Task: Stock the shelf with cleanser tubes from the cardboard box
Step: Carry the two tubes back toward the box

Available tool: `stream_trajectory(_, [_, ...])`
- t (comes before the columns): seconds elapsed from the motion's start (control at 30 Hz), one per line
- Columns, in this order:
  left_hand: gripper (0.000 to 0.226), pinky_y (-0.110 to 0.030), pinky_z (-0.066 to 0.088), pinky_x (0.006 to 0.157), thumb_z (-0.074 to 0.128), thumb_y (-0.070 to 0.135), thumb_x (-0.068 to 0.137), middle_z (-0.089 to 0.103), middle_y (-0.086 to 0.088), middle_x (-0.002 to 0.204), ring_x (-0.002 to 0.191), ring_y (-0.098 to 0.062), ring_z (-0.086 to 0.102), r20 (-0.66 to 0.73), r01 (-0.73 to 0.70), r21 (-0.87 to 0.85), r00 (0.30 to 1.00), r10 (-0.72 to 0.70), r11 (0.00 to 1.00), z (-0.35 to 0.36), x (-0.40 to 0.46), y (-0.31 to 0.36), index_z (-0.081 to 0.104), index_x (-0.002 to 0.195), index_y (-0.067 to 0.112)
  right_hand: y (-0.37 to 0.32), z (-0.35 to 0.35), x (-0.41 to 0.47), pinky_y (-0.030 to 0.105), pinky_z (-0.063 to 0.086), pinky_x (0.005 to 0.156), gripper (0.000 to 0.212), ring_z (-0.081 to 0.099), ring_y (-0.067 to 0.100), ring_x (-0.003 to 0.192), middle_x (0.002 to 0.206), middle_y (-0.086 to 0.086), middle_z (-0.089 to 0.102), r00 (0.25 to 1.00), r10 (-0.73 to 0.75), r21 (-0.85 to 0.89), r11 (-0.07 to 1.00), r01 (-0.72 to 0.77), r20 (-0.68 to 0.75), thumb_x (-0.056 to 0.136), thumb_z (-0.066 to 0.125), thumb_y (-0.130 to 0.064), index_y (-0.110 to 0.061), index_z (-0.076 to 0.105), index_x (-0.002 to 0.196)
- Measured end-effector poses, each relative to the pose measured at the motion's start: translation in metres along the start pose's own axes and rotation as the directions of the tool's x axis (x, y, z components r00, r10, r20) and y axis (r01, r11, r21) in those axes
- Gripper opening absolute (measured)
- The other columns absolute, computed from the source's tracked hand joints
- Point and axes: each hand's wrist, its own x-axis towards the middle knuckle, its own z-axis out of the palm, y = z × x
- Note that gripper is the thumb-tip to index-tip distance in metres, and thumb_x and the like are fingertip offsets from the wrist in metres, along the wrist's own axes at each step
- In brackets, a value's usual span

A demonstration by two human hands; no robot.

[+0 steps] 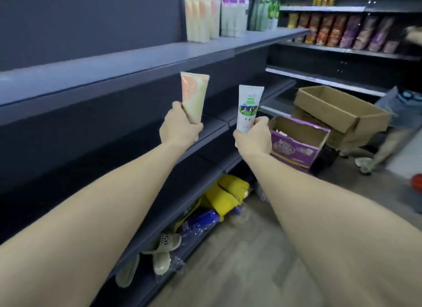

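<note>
Grey shelf [141, 62] runs mostly bare. Left hand [180, 129] grips a peach tube [193, 96], right hand [253, 136] a milk tube [247, 108], both upright, likely for standing beside shelved tubes [230, 17]

Head-worn view, forward and down, close along the shelf [137, 62].

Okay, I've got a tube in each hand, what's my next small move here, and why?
Probably lift the left hand and stand its peach tube beside the matching peach tubes on the upper shelf; bare shelf shows to their left. The right hand holds a white tube.
</note>
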Motion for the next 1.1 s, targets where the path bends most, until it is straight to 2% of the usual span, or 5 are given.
stream_trajectory(0.2, [0.052,-0.037,0.049,0.079,0.073,0.033,0.072,0.062,-0.003,0.108,0.099,-0.028,0.061,0.384,-0.015,0.084,0.923,-0.019,0.996,0.153,-0.073,-0.008,0.048,0.115,0.016,0.166,-0.037,-0.015,0.039,0.051,0.085,0.052,0.062,0.032,0.105,0.117,0.009,0.062,0.93,0.364,-0.071,0.927,-0.367,-0.051,0.077,0.074,-0.027,-0.012,0.044,0.115])
stream_trajectory(0.53, [0.059,-0.037,0.05,0.087,0.075,0.036,0.068,0.064,-0.005,0.112,0.106,-0.028,0.061,0.695,-0.033,0.234,0.704,-0.143,0.972,0.328,-0.233,-0.041,0.05,0.118,0.018,0.371,-0.098,-0.115,0.03,0.045,0.069,0.04,0.064,0.03,0.094,0.107,0.007,0.065,0.679,0.726,-0.161,0.661,-0.733,-0.112,0.078,0.07,-0.022,-0.014,0.048,0.111])
stream_trajectory(0.67, [0.06,-0.033,0.047,0.081,0.079,0.037,0.067,0.061,-0.004,0.115,0.107,-0.026,0.061,0.765,-0.104,0.294,0.622,-0.169,0.95,0.358,-0.282,-0.044,0.051,0.117,0.018,0.413,-0.123,-0.16,0.031,0.045,0.07,0.041,0.062,0.026,0.089,0.103,0.002,0.064,0.601,0.794,-0.164,0.584,-0.795,-0.09,0.077,0.071,-0.028,-0.017,0.049,0.11])
stream_trajectory(0.83, [0.058,-0.031,0.046,0.077,0.078,0.036,0.071,0.065,-0.004,0.113,0.105,-0.025,0.062,0.808,-0.182,0.315,0.565,-0.163,0.931,0.379,-0.323,-0.019,0.051,0.119,0.019,0.441,-0.16,-0.178,0.029,0.044,0.068,0.043,0.061,0.022,0.086,0.104,0.0,0.066,0.559,0.822,-0.123,0.546,-0.828,-0.112,0.078,0.071,-0.025,-0.016,0.05,0.115])
stream_trajectory(1.1, [0.059,-0.031,0.045,0.071,0.078,0.035,0.074,0.063,-0.004,0.111,0.101,-0.027,0.063,0.786,-0.157,0.296,0.6,-0.147,0.942,0.407,-0.349,0.04,0.046,0.118,0.013,0.47,-0.213,-0.161,0.027,0.04,0.067,0.043,0.056,0.02,0.082,0.108,0.002,0.068,0.573,0.81,-0.09,0.566,-0.819,-0.127,0.078,0.073,-0.025,-0.014,0.052,0.114])
